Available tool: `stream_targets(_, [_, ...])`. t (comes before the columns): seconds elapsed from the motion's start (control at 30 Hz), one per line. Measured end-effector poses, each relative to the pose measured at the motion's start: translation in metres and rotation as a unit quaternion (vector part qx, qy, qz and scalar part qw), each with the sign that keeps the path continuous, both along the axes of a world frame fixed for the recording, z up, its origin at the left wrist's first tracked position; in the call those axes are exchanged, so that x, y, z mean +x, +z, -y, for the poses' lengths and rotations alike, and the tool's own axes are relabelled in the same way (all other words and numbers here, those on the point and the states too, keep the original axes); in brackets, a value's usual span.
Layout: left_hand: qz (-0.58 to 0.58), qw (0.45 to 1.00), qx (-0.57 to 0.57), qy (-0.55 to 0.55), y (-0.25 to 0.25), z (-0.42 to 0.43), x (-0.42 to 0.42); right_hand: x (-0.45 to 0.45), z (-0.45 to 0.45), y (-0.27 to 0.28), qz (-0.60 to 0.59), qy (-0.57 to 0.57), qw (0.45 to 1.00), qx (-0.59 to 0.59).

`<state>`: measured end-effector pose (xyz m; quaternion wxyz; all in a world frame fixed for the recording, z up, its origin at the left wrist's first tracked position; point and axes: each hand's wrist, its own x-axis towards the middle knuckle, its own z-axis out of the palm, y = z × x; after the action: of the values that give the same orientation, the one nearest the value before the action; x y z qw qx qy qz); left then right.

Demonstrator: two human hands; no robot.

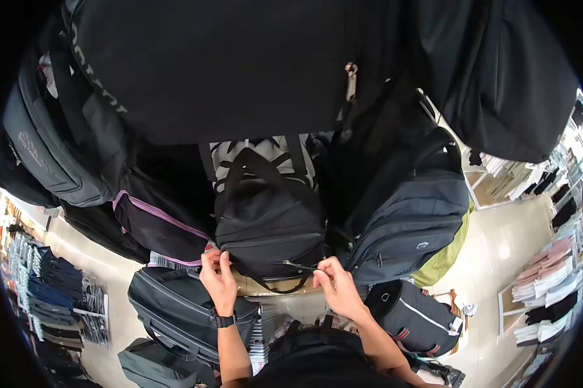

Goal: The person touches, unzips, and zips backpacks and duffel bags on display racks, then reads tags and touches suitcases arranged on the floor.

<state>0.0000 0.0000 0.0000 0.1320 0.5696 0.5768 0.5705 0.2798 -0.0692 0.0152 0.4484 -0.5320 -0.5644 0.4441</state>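
A black backpack (269,223) hangs in front of me, its top handle upward and a dark strap (275,289) looping below it. My left hand (218,279), with a dark watch on the wrist, is at the bag's lower left edge, thumb and fingers closed together; what they pinch is too small to make out. My right hand (337,288) is closed at the lower right, gripping a thin dark strip (298,265) with a shiny edge that lies across the bag's lower front. Whether it is a tool or part of the bag, I cannot tell.
Large black bags (214,64) hang overhead. A purple-trimmed bag (159,223) is on the left, a dark blue-grey backpack (408,223) on the right. Lower down are a dark bag (175,310) and a black duffel bag (414,317). Clothes racks (55,291) flank the tiled floor (492,258).
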Motion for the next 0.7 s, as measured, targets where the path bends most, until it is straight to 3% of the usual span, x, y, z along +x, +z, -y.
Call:
stream_targets(0.07, [-0.002,0.999,0.003,0.038,0.001,0.001,-0.014,0.006,0.004,-0.008,-0.003,-0.051,0.998,0.021])
stream_targets(0.1, [0.018,0.998,-0.014,0.056,0.004,-0.004,0.020,0.048,-0.001,-0.005,0.010,-0.080,0.996,0.021])
stream_targets(0.2, [0.030,0.996,-0.003,0.083,0.001,-0.014,0.035,0.067,-0.014,-0.001,0.060,-0.071,0.995,0.019])
stream_targets(0.27, [0.044,0.994,0.002,0.099,-0.004,-0.011,0.043,0.065,-0.016,-0.012,0.011,-0.070,0.996,0.045])
stream_targets(0.43, [0.099,0.987,0.014,0.128,-0.013,0.001,0.068,0.071,-0.025,-0.037,-0.013,0.013,1.000,0.018])
stream_targets(0.7, [0.061,0.977,-0.079,0.190,-0.019,0.042,0.068,0.075,-0.053,-0.031,0.022,0.143,0.989,-0.028])
